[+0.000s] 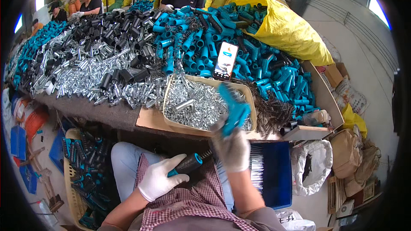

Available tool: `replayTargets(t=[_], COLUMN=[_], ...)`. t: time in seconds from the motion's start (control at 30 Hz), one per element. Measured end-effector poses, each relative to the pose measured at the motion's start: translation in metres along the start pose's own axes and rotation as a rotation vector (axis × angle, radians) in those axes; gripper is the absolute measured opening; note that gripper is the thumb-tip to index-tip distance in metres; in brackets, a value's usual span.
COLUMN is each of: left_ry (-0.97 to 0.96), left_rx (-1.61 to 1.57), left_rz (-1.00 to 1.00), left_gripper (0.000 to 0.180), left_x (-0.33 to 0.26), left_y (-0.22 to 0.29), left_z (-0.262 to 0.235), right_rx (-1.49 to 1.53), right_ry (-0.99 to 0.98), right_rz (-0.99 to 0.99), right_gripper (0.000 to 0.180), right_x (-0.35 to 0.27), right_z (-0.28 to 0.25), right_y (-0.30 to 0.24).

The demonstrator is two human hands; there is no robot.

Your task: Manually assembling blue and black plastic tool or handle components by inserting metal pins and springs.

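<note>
The gloved left hand (159,180) grips a black-and-teal plastic handle (186,164) near the lap; the gloved right hand (232,147) clasps a blurred teal plastic piece (233,110) before the shallow tray of silver metal tubes (172,124).

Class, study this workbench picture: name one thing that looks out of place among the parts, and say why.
A smartphone with its screen lit stands propped on the heap of teal plastic tubes, just behind the tray of small metal pieces. It is the only item on the table that is not a loose part.
</note>
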State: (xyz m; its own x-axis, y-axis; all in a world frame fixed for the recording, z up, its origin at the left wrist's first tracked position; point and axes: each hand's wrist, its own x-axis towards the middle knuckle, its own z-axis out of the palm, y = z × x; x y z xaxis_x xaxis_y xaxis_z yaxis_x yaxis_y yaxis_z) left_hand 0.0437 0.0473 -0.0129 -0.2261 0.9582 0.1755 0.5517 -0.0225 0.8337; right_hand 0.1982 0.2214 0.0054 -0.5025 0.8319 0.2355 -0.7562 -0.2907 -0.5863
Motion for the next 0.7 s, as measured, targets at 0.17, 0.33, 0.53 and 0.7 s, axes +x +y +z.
replayTargets(t=[0.17, 0.33, 0.53, 0.7], left_ry=[0.049, -0.003, 0.093, -0.025], left_rx=[-0.071, -0.36, -0.225, -0.091], left_rz=[-0.016, -0.224, 0.028, 0.05], left_gripper=[0.062, 0.069, 0.078, 0.072], left_x=[-0.006, -0.016, -0.029, -0.034], left_y=[-0.002, -0.001, -0.018, -0.029], left_z=[-0.003, -0.007, -0.017, -0.039], right_rx=[-0.095, -0.121, -1.166, -1.591], right_ry=[0.0, -0.074, -0.487, -0.512], right_rz=[0.074, 0.117, 0.276, -0.434], right_gripper=[0.064, 0.068, 0.038, 0.045], right_x=[-0.035, -0.045, -0.033, -0.019], right_z=[0.018, 0.025, 0.044, 0.054], right_y=[0.038, 0.05, -0.019, -0.061])
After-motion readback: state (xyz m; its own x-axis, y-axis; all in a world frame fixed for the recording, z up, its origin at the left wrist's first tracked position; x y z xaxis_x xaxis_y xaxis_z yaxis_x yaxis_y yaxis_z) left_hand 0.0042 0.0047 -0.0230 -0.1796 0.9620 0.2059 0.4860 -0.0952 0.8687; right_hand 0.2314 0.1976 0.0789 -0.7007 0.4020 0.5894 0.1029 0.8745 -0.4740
